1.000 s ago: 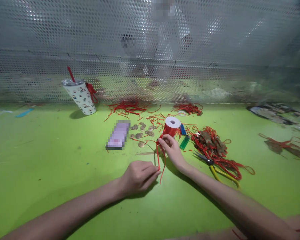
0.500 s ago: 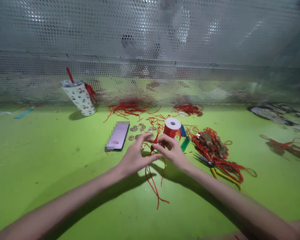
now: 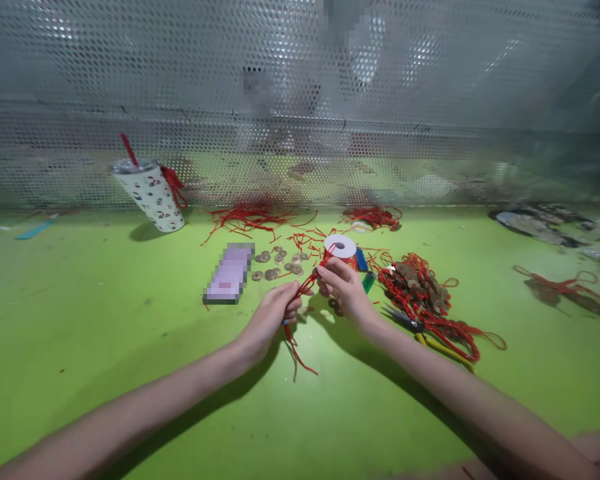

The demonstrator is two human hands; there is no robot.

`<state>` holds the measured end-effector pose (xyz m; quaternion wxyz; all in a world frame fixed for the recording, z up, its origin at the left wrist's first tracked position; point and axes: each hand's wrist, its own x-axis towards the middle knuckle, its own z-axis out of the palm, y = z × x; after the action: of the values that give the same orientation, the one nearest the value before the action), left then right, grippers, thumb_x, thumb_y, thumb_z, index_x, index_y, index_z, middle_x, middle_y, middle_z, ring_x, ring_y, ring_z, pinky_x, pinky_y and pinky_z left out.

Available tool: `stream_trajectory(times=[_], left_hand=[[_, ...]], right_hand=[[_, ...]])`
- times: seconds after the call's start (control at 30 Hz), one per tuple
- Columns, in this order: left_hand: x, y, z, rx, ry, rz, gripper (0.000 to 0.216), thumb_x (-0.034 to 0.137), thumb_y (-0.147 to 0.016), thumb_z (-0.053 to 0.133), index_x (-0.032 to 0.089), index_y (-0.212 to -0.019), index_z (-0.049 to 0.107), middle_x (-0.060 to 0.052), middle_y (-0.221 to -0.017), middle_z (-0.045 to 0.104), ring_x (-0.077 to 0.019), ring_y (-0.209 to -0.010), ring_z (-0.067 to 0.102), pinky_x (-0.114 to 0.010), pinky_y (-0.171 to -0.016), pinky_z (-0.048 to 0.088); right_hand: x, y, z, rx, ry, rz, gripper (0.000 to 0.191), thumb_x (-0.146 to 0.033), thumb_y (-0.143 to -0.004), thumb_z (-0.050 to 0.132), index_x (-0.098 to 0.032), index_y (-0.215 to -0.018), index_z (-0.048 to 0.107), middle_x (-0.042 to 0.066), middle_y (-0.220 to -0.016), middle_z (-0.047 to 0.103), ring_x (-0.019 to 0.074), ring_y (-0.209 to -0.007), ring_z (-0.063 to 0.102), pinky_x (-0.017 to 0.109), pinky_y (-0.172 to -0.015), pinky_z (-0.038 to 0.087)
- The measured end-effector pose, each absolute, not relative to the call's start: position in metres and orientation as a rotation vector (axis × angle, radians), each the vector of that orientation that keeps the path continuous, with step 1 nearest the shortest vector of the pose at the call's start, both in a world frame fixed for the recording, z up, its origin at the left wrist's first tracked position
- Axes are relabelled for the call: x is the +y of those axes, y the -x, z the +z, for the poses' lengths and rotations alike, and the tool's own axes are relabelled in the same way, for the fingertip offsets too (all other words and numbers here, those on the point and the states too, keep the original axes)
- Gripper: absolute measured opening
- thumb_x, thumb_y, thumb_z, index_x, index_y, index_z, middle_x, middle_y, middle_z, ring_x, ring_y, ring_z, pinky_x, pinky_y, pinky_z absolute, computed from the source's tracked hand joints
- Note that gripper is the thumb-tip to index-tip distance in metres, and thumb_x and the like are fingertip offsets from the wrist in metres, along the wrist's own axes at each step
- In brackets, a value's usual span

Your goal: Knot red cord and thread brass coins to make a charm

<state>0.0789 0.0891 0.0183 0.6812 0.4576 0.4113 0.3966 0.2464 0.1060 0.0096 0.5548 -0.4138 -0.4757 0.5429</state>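
Stretched between my hands is a knotted red cord (image 3: 308, 284), its loose ends dangling below on the near side. My left hand (image 3: 275, 312) is closed round the lower strands. Thumb and fingers of my right hand (image 3: 344, 288) pinch the upper, knotted part, where a small dark piece shows at the fingertips. Behind my right hand stands a spool (image 3: 341, 246) of red cord with a white top. Several brass-coloured coins (image 3: 280, 260) with holes lie beyond my left hand. A few more coins rest under my right hand, partly hidden.
A phone (image 3: 230, 273) lies left of the coins; a patterned tumbler (image 3: 153, 197) stands behind it. To the right are a green lighter (image 3: 369, 282), a heap of corded coins (image 3: 417, 287) and yellow-handled scissors (image 3: 445, 350). Cord scraps (image 3: 250, 217) lie before the perforated metal screen (image 3: 280, 147).
My left hand has gone from spread fingers to closing round the cord strands. The cord now runs slanted between both hands. The view has shifted slightly.
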Motion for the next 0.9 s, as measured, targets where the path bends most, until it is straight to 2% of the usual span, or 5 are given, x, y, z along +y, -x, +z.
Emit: stream_trajectory(times=[0.23, 0.33, 0.43, 0.63, 0.9], left_hand=[[0.048, -0.035, 0.003, 1.070, -1.962, 1.000, 0.030, 0.035, -0.102, 0.047, 0.020, -0.089, 0.069, -0.003, -0.075, 0.067, -0.0165, -0.063, 0.059, -0.027, -0.056, 0.047], [0.033, -0.025, -0.009, 0.874, -2.552, 1.016, 0.026, 0.022, -0.101, 0.047, 0.018, -0.082, 0.064, 0.000, -0.063, 0.061, -0.0129, -0.051, 0.051, -0.024, -0.050, 0.042], [0.027, -0.027, -0.014, 0.765, -2.879, 0.878, 0.023, 0.018, -0.100, 0.050, 0.016, -0.080, 0.061, -0.003, -0.068, 0.061, -0.0147, -0.057, 0.052, -0.026, -0.051, 0.043], [0.037, -0.042, -0.013, 0.561, -2.904, 0.935, 0.009, 0.013, -0.096, 0.054, 0.012, -0.093, 0.062, -0.015, -0.106, 0.070, -0.0267, -0.103, 0.066, -0.042, -0.089, 0.059], [0.034, -0.038, -0.015, 0.444, -2.808, 0.954, 0.011, 0.011, -0.097, 0.054, 0.008, -0.103, 0.063, -0.014, -0.102, 0.076, -0.0248, -0.105, 0.071, -0.041, -0.098, 0.060]], right_hand=[[0.103, -0.247, 0.014, -1.236, 1.036, 1.259, 0.036, -0.054, -0.083, 0.070, -0.024, -0.082, 0.049, -0.005, -0.062, 0.053, 0.0120, -0.052, 0.049, 0.025, -0.045, 0.039], [0.104, -0.246, 0.002, -1.436, 1.079, 1.125, 0.025, -0.045, -0.088, 0.066, -0.023, -0.093, 0.056, -0.001, -0.074, 0.065, 0.0135, -0.059, 0.055, 0.027, -0.052, 0.043], [0.104, -0.244, -0.012, -1.677, 1.139, 1.015, 0.016, -0.033, -0.089, 0.064, -0.020, -0.097, 0.058, 0.003, -0.081, 0.070, 0.0161, -0.067, 0.060, 0.031, -0.062, 0.047], [0.108, -0.243, -0.023, -2.022, 1.221, 0.560, 0.005, -0.021, -0.088, 0.063, -0.020, -0.089, 0.058, 0.006, -0.083, 0.065, 0.0223, -0.080, 0.056, 0.037, -0.072, 0.044], [0.116, -0.245, -0.029, -2.164, 1.164, 0.483, 0.004, -0.022, -0.094, 0.061, -0.019, -0.095, 0.058, 0.009, -0.093, 0.067, 0.0234, -0.089, 0.056, 0.039, -0.080, 0.046]])
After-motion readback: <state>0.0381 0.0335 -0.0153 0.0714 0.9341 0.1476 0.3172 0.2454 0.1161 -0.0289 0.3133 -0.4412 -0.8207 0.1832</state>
